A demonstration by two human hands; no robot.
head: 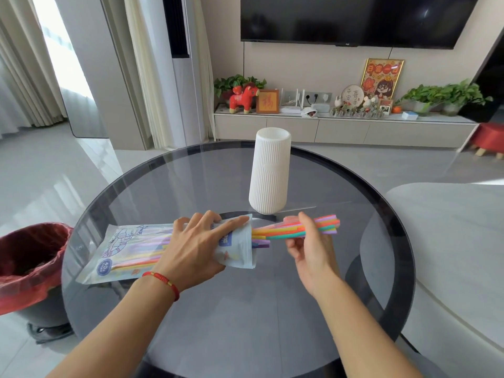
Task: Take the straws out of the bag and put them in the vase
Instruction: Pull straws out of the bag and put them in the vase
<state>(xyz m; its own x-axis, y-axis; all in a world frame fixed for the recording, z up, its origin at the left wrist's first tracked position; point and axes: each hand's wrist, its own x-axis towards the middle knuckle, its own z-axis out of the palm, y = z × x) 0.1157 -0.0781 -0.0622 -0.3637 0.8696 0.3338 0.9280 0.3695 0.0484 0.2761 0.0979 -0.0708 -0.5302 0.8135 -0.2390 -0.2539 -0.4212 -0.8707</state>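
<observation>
A light blue plastic bag [128,249] of coloured straws lies on its side on the round glass table [272,309], its mouth facing right. My left hand [196,246] holds the bag near its open end, thumb under and fingers over it. My right hand [311,246] grips a bundle of coloured straws [281,231] that sticks partway out of the bag's mouth toward the right. A few purple straws [261,243] poke out lower down. The tall white ribbed vase [270,170] stands upright just behind both hands, its top open and nothing showing above its rim.
A bin with a red liner [30,263] stands on the floor left of the table. A white marble table [458,241] adjoins on the right. A TV cabinet with plants and ornaments [341,126] runs along the far wall.
</observation>
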